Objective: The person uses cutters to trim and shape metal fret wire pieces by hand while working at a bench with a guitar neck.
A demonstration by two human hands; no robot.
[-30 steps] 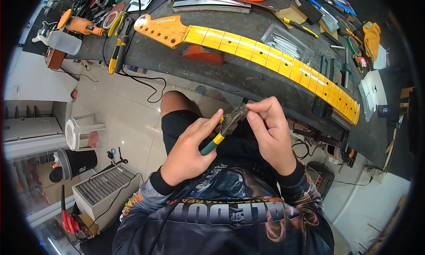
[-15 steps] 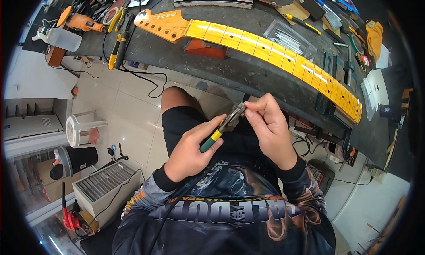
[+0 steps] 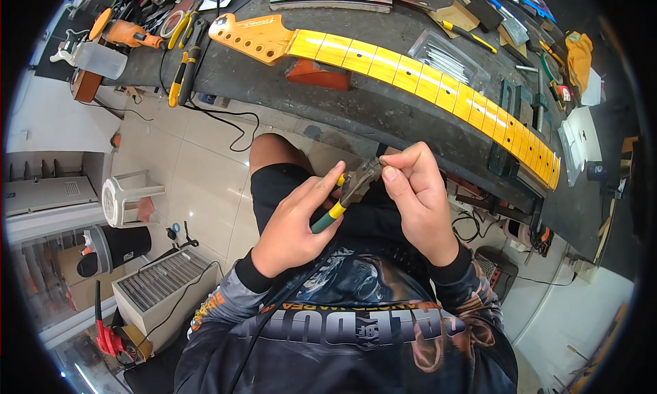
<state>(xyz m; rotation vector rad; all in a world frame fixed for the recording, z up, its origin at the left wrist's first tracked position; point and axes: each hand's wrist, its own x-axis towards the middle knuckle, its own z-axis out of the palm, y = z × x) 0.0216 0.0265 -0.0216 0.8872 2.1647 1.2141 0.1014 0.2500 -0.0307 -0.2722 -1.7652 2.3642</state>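
My left hand [image 3: 291, 219] is wrapped round the green-and-yellow handles of a pair of pliers [image 3: 358, 182], held above my lap. Their metal jaws point up and to the right. At the jaw tips, the thumb and forefinger of my right hand [image 3: 421, 206] are pinched together; whatever small piece lies between them is too hidden to make out. Beyond both hands, a guitar neck [image 3: 423, 84] with a yellow fretboard and black dots lies along the bench. A red-brown block [image 3: 318, 75] sits under it near the headstock.
On the dark workbench [image 3: 274, 93], a clear plastic tray [image 3: 445, 60] holds thin metal strips. A dark clamp or vise [image 3: 505, 137] is beneath the neck's right end. Several pliers [image 3: 183, 75] and an orange tool [image 3: 130, 34] lie left. A white stool [image 3: 126, 199] stands on the floor.
The pliers have turned in my left hand, showing more of their jaws and a second handle, and that hand's fingers have spread slightly. My right hand stays at the jaw tips.
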